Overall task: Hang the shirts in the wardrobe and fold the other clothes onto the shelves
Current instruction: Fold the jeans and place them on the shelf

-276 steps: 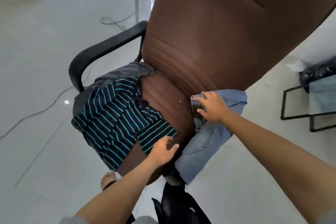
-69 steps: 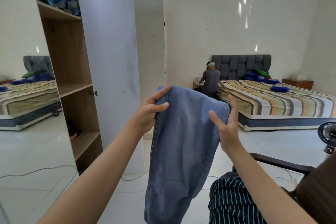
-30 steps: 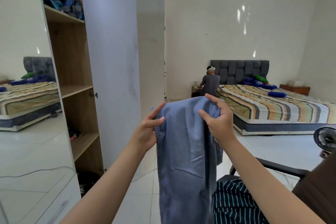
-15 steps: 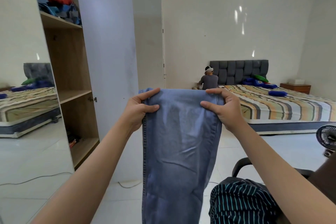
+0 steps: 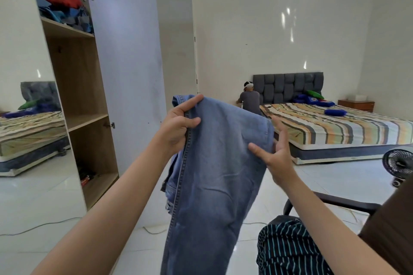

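- I have the blue jeans (image 5: pixel 214 163) up in front of my chest, their long axis running straight down and off the bottom of the view, so the free end is out of sight.
- My left hand (image 5: pixel 178 127) pinches the upper left corner, thumb in front along the stitched side seam and fingers curled over the top edge.
- My right hand (image 5: pixel 276 154) is spread, fingers straight, at the upper right edge; the thumb lies on the front of the denim but grips nothing, so all the weight seems to hang from my left.
- The next fold, I judge, turns on that drop: my right hand is nearer the loose edge and would have to take hold there or lower down before the length can be doubled.
- The open wardrobe (image 5: pixel 73 100) stands to my left, well apart, its white door (image 5: pixel 127 69) swung outward beside the jeans. 1 middle shelf (image 5: pixel 87 121) shows bare; the top one holds a heap of clothes (image 5: pixel 62 9).
- Low on my right a striped garment (image 5: pixel 288 250) lies on the brown chair (image 5: pixel 388 225), close under the hanging denim, and could snag it.
- Behind are a bed (image 5: pixel 335 127), a fan (image 5: pixel 399 162) and another person (image 5: pixel 249 99).
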`<state>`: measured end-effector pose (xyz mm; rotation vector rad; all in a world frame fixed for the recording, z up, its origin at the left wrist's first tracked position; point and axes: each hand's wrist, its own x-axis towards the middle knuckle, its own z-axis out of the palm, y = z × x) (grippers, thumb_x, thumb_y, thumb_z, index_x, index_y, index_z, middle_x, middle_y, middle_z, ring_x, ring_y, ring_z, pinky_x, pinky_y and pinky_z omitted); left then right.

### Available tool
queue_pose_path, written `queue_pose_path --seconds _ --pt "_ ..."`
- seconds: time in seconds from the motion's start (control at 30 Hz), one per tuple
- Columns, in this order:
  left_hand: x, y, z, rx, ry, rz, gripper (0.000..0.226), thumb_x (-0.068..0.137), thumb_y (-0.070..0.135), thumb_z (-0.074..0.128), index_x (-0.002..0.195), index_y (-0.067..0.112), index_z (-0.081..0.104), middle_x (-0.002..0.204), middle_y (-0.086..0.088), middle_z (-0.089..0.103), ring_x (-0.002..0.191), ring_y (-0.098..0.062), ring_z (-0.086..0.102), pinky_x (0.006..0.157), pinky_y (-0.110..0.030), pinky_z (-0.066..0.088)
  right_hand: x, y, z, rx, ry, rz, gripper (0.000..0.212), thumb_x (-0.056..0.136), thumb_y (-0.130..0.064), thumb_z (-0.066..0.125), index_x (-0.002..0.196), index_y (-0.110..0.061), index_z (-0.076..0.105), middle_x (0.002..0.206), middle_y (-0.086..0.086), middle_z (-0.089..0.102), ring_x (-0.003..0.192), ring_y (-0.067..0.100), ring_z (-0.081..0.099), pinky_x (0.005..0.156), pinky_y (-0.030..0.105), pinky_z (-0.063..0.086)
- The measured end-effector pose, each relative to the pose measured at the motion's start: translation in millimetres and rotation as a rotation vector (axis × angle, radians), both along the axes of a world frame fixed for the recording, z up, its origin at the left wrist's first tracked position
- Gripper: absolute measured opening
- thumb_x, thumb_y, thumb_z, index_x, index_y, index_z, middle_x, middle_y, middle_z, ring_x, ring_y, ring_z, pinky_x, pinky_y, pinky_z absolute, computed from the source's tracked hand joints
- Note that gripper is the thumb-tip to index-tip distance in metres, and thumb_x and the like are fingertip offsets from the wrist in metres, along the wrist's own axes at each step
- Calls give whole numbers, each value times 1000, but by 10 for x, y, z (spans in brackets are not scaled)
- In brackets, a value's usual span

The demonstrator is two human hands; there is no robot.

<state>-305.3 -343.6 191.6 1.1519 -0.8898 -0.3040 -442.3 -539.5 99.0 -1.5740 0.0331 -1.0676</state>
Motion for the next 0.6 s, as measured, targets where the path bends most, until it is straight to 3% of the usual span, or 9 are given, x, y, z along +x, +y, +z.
queue_pose_path --seconds 0.13,0.23,0.3,0.4,0.5,0.6 --pt "57 -7 125 -34 -6 -21 62 80 -23 41 126 16 55 111 1 61 102 -16 58 90 -22 49 -2 267 -441 -86 33 -23 96 75 -19 78 144 -43 17 131 -7 52 113 11 60 84 28 55" --pt "89 61 183 -58 -18 -39 59 81 -23 40 126 13 55 105 4 67 102 -16 59 89 -22 50 29 362 -317 -276 -42 -179 68 81 -2 72 133 -33 41 132 -18 48 121 -5 48 93 14 46" --pt "117 144 192 -70 -9 -55 58 82 -22 40 124 15 56 99 9 71 102 -14 61 91 -24 50 27 394 -114 -322 -83 -216 52 81 8 67 115 -30 60 118 -17 62 112 -2 56 96 18 46" --pt "171 293 143 -53 1 -93 59 85 -19 39 129 17 53 99 13 72 100 -11 65 90 -26 50 -69 452 233 -185 -82 -2 42 82 16 59 101 -20 69 101 -17 71 103 0 62 88 15 47" --pt "221 375 39 -27 16 -141 58 88 -16 38 134 17 48 96 14 73 93 -9 68 90 -28 50 -146 460 494 -104 -91 157 38 84 15 56 110 -11 67 104 -13 71 104 2 63 86 15 48" --pt "271 390 -76 -39 90 -198 58 87 -12 41 135 19 48 105 5 72 99 -18 67 83 -29 53 -151 478 648 -152 -86 103 43 84 12 60 123 -6 60 119 -4 65 114 7 60 95 21 48"
